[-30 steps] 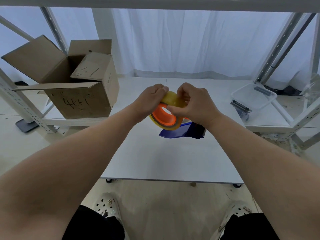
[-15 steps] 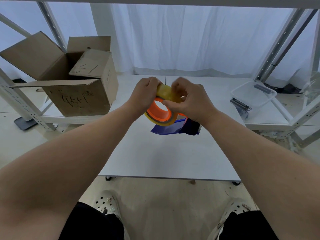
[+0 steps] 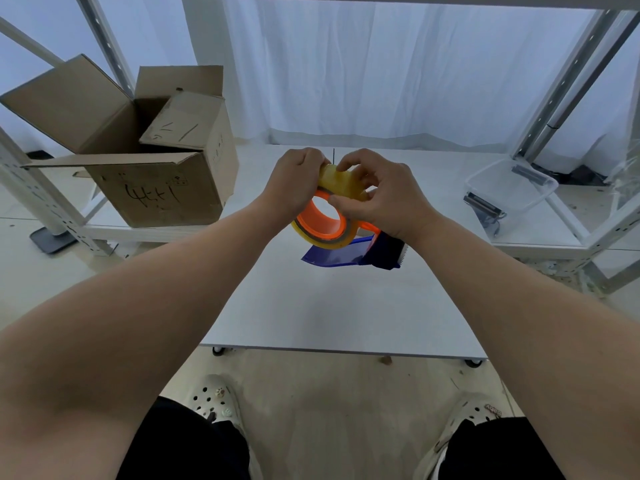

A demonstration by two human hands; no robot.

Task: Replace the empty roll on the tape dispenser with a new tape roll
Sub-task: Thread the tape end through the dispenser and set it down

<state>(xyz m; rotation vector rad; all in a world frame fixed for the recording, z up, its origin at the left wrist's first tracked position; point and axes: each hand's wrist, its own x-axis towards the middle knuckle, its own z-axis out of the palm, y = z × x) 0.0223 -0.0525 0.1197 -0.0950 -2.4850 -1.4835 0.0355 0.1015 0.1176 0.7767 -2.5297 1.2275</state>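
Note:
A yellowish tape roll sits on the orange hub of a blue tape dispenser, held in the air above the white table. My left hand grips the roll's upper left side. My right hand pinches the roll's top and front edge with thumb and fingers, covering part of the dispenser. The dispenser's serrated blade end sticks out below my right wrist.
An open cardboard box stands on a low shelf at the left. A clear plastic bin with a metal clip on its rim sits at the right. White metal rack posts frame both sides. A white curtain hangs behind.
Both hands shifted slightly on the roll; my right fingers moved along its top edge. The roll and dispenser stay at about the same height above the table.

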